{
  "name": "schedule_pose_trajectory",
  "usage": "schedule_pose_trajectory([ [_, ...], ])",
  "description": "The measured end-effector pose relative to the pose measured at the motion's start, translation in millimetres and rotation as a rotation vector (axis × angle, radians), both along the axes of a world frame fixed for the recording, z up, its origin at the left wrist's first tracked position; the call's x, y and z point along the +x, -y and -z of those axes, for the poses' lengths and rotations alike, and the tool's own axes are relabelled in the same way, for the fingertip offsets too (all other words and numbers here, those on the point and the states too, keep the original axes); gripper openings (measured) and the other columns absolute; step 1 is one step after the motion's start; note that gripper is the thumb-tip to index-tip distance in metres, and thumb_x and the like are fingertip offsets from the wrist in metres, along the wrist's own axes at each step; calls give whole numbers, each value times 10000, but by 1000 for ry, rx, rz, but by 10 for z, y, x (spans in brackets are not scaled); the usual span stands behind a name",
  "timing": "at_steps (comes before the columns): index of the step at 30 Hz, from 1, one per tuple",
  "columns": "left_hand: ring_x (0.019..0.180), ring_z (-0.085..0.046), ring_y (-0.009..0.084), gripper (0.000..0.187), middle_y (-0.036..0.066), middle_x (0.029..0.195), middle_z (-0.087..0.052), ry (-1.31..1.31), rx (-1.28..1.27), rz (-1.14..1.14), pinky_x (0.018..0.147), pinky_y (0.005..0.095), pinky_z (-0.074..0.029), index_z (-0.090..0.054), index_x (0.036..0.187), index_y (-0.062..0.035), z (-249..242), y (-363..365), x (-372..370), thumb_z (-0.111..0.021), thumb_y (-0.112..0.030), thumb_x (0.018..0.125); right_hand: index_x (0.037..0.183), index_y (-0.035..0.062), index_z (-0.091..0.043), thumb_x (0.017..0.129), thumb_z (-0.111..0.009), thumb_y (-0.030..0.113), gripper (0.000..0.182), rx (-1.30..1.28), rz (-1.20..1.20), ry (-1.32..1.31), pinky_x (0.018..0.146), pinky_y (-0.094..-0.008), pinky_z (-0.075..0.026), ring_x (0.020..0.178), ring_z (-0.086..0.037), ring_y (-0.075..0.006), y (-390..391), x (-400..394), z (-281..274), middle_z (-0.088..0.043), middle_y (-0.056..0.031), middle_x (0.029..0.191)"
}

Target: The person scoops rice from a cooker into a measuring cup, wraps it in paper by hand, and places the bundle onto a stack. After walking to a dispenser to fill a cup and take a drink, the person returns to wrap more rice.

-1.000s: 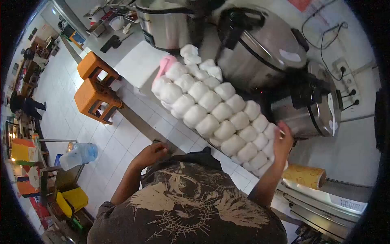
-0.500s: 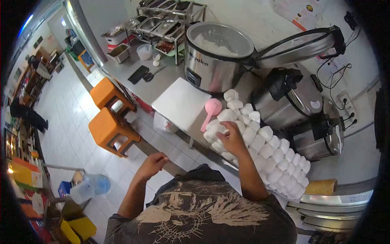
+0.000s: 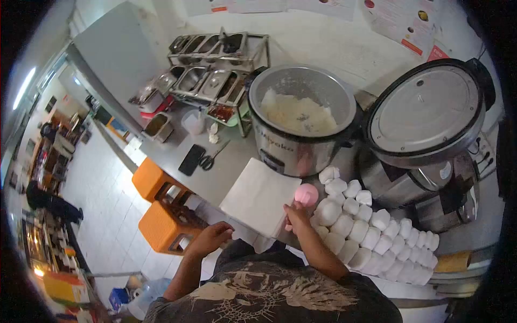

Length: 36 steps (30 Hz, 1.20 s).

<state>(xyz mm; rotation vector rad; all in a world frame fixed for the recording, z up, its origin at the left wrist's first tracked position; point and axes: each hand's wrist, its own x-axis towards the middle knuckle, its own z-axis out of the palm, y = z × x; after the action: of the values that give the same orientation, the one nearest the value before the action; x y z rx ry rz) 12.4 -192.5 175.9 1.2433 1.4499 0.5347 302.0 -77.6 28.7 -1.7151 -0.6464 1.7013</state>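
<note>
My right hand [image 3: 298, 216] is closed around the handle of a pink scoop [image 3: 306, 194], whose round bowl faces up. The scoop lies between a stack of white paper sheets [image 3: 258, 196] and rows of white wrapped bundles [image 3: 371, 237]. My left hand [image 3: 211, 238] hangs in front of the table edge with fingers curled in and nothing visible in them. Behind the paper stands an open rice cooker [image 3: 285, 148] with white rice [image 3: 301, 114] inside; its lid [image 3: 428, 113] is tipped back to the right.
A black phone [image 3: 191, 160] and scissors [image 3: 213, 156] lie on the metal table. At the back, a rack holds metal food pans [image 3: 215, 83]. Orange stools [image 3: 164, 229] stand at the left, and more cookers [image 3: 396, 177] at the right. A person in dark clothing [image 3: 51, 202] is far left.
My right hand has left the white bundles and taken hold of the pink scoop's handle. The camera view has shifted, bringing the rice inside the cooker into clearer sight.
</note>
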Motion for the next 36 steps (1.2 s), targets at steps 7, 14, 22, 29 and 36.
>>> schedule_pose_trajectory([
  [7, 832, -612, 165, 119, 76, 924, -680, -129, 409, 177, 766, 316, -492, -658, 1024, -3, -530, -1647, -240, -661, -85, 938, 1187, 38, -666, 868, -715, 219, 370, 477, -272, 413, 823, -389, -544, 898, -671, -303, 368, 100, -880, -643, -203, 1083],
  [14, 819, -652, 320, 115, 158, 883, -655, -173, 854, 892, 745, 423, -514, -654, 983, -15, -1621, -3696, 465, -645, -105, 912, 1152, 65, -586, 848, -575, -98, 345, 538, 12, 466, 779, -246, -441, 886, -520, -106, 713, -110, -1460, -557, -44, 1027],
  [22, 1010, -667, 412, 386, 231, 1023, -688, -923, 821, 1799, 852, 505, -525, -653, 1061, -26, -718, -4576, 2256, -736, -328, 835, 1227, 17, -525, 887, -510, -79, 354, 575, 205, 729, 803, -250, -407, 947, -502, -146, 854, -350, -1645, -512, -80, 1130],
  [29, 1029, -664, 408, 456, 202, 1047, -704, -499, 1016, 1749, 872, 496, -517, -642, 1105, -11, -224, -4745, 2603, -831, -208, 740, 1271, -23, -446, 924, -536, 3, 359, 677, 518, 643, 794, -280, -470, 914, -523, -173, 474, -364, -2557, -460, -136, 1189],
  [36, 904, -692, 348, 409, 193, 976, -701, -334, 907, 1305, 802, 445, -520, -693, 1024, -24, -1406, -5075, 1647, -865, -198, 695, 1404, 7, -422, 928, -567, 13, 497, 758, 158, 1318, 962, -459, -481, 1121, -613, -378, -885, -194, -3528, -620, -233, 1194],
])
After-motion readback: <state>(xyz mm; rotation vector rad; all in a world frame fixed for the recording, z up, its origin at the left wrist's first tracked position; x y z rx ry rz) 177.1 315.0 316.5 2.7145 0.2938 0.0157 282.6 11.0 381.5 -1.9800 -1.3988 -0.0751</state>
